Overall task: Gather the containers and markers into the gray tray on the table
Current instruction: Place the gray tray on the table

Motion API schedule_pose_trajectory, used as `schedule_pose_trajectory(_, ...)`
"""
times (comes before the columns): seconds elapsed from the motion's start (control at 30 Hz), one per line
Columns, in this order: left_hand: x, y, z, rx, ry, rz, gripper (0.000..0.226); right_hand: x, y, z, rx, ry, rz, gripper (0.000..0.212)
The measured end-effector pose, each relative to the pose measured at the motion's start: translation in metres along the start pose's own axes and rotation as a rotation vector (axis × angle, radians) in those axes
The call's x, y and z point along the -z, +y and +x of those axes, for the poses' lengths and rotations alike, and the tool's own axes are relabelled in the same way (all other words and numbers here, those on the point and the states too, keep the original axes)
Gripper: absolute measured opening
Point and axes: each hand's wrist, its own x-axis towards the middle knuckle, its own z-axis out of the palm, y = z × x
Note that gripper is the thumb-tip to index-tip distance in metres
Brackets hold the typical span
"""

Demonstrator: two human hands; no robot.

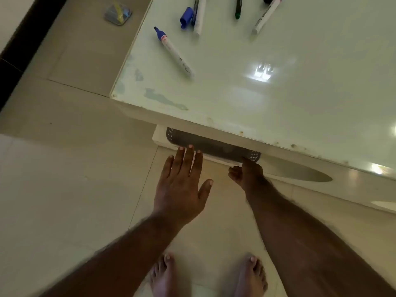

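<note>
The gray tray (205, 144) lies on a low shelf under the white table (300, 103), mostly hidden by the tabletop. My right hand (246, 174) grips the tray's near right corner. My left hand (182, 185) is open, fingers spread, with its fingertips at the shelf edge by the tray's front. On the tabletop lie a blue-tipped marker (173, 51), a white marker (200, 16) with a loose blue cap (186, 17) beside it, a green marker (237, 9) and a black-capped marker (266, 15). A small clear container (117, 13) sits on the floor to the left of the table.
The table's near left corner (113, 95) juts out over the beige tiled floor (64, 189). My bare feet (207, 275) stand on the floor just in front of the shelf. A dark skirting strip (19, 43) runs along the far left.
</note>
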Motion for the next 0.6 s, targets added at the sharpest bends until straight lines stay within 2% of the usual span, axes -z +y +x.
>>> schedule_pose_trajectory(0.23,-0.02,0.003,-0.007,0.005,-0.018,0.019,0.074,-0.003,0.013,0.014,0.029,-0.049,0.208,0.039)
schedule_pose_trajectory(0.43,-0.001,0.01,-0.039,0.047,-0.008,-0.005,0.073,0.016,0.045,-0.024,-0.093,0.012,0.149,0.035)
schedule_pose_trajectory(0.6,0.033,0.015,-0.064,0.051,0.005,-0.001,0.072,0.029,0.076,-0.07,-0.211,-0.004,-0.046,0.027)
